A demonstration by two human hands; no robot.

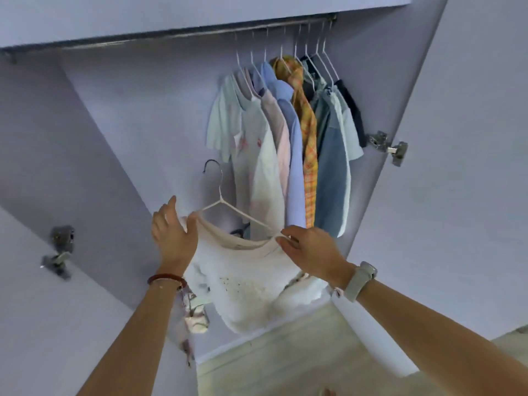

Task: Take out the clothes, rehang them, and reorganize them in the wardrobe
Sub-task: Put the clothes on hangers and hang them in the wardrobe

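Up inside lilac wardrobe [120, 132] w/ rail [171, 35]: both hands — left hand [174, 238], right hand [311, 252] — gripping white top [245, 281] on hanger [225, 204].

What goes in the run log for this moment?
stage: fitting white top onto white hanger | left hand: grips shoulder | right hand: pinches neckline | rail: shirts hung right

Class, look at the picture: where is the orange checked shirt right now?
In the head view, the orange checked shirt hangs on the rail, right of centre, between a blue shirt and a denim garment.
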